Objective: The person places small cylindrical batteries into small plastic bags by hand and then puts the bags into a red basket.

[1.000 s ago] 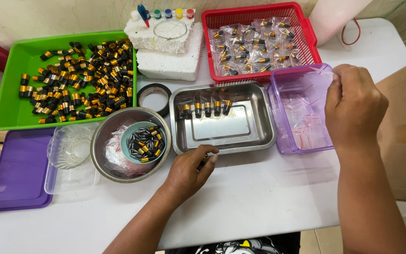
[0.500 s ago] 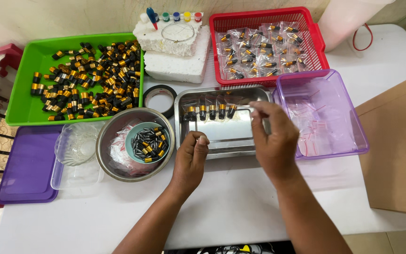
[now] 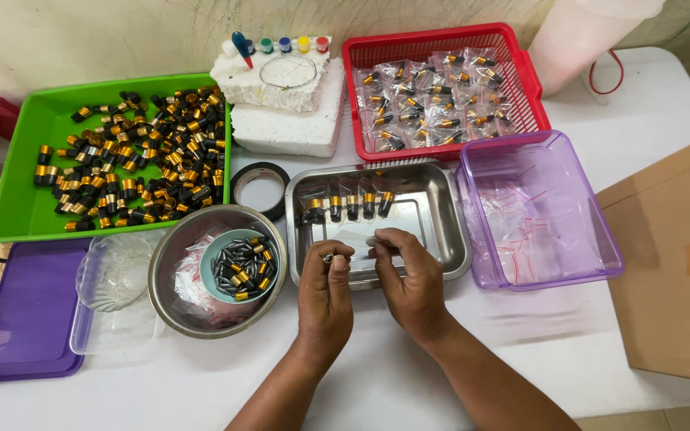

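Head view, left hand: the left hand point(image 3: 325, 291) rests at the near edge of the steel tray point(image 3: 301, 239), its fingers closed narrow around a small dark cylinder piece point(image 3: 328, 258) that stands up between thumb and forefinger.
Head view, right hand: the right hand point(image 3: 410, 279) is just beside the left one, and its fingertips pinch a small clear plastic bag point(image 3: 358, 237) that lies flat over the tray floor.
Key relation: the piece is to the left of the bag, very near but not yet touching it; the two hands almost meet over the near rim of the tray.
Long axis: the piece looks roughly upright, its top end toward the camera. The bag stretches left to right, but I cannot tell which side has its opening.
Nearer hand: the left hand already holds the piece, and the right hand is the nearer one to the bag.
In the tray: a row of bagged black-and-gold pieces point(image 3: 349, 203) lies along the far side, well apart from the fingers.
Left of the hands: a round steel bowl point(image 3: 171, 297) holds a small teal dish point(image 3: 216, 251) with loose pieces.
Right of the hands: a purple clear box point(image 3: 600, 239) holds empty bags.
Far side: a green tray point(image 3: 17, 187) of many pieces and a red basket point(image 3: 441, 38) of bagged ones.
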